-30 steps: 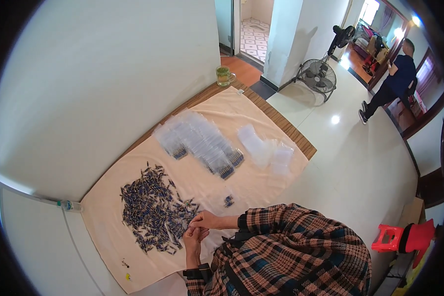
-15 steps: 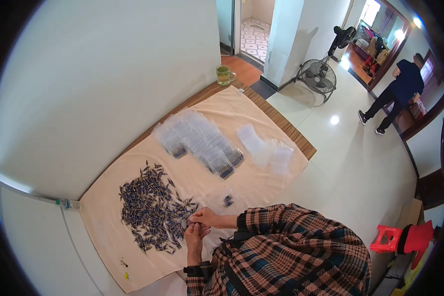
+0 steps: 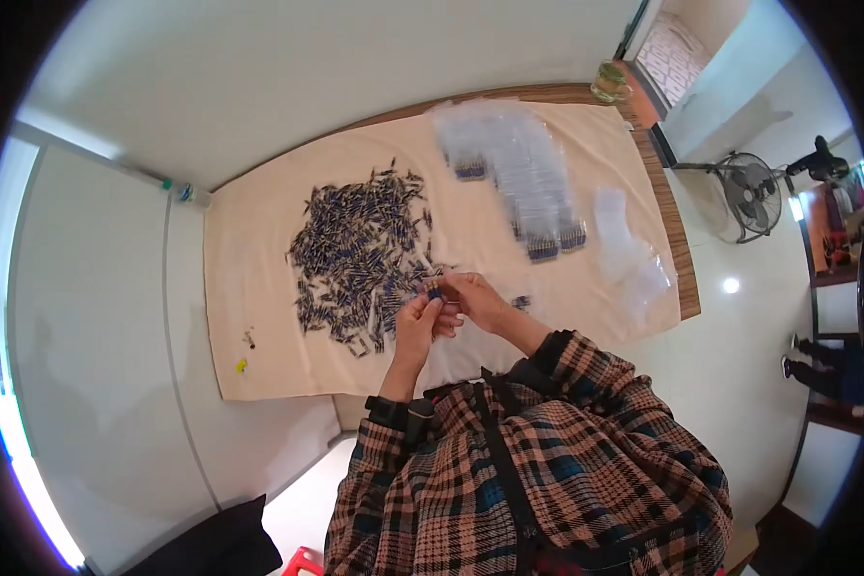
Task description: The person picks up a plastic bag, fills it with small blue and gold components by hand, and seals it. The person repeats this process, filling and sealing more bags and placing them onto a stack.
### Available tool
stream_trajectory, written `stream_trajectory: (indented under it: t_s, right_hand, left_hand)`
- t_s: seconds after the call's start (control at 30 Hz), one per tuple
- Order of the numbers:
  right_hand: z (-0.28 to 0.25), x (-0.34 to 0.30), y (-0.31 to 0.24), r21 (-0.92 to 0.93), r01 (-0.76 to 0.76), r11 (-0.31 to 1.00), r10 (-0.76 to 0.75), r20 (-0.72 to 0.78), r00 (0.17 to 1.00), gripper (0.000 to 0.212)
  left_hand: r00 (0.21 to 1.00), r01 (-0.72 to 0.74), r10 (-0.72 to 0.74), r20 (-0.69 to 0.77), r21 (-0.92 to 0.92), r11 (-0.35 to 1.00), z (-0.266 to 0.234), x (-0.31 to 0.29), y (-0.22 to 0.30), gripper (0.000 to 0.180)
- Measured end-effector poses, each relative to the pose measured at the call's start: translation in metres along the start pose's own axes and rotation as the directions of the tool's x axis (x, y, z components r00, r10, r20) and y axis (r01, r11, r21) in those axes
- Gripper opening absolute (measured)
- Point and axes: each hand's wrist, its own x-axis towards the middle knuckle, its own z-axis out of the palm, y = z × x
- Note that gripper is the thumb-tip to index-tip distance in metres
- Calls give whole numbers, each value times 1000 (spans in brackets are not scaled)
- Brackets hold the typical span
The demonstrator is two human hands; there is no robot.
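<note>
My left hand (image 3: pixel 417 331) and my right hand (image 3: pixel 478 301) meet at the near edge of a big loose pile of small slim pieces (image 3: pixel 355 240), dark blue with gold-coloured parts. Between my closed fingertips sits a little bunch of these blue pieces (image 3: pixel 434 292); their exact kind is too small to tell. The left thumb presses on the bunch, and the right fingers pinch it from the other side. Just beyond my right wrist lies another small cluster of blue pieces (image 3: pixel 520 302).
Clear plastic bags (image 3: pixel 533 182), with rows of blue pieces at their ends, overlap on the peach cloth (image 3: pixel 250 240). Flat clear bags (image 3: pixel 612 226) lie further right. A glass mug (image 3: pixel 609 83) stands at the far corner; a fan (image 3: pixel 749 192) and a person (image 3: pixel 830 370) are beyond.
My view has swung to the right, so the table appears more level. Both hands stay together at the pile's edge, and the blue bunch between them now shows.
</note>
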Motion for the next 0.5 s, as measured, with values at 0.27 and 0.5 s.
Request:
stream_trajectory:
  t_s: [0.27,0.5]
  right_hand:
    - [11,-8,-11,-120,78,990,-62,135,989,38]
    - [38,-18,-26,-311,267,912,-223,171,960,25]
  left_hand:
    - [992,-121,124,23,-85,989,0,-13,18,22]
    - [981,-193,193,19,8,981,3,-26,36,21]
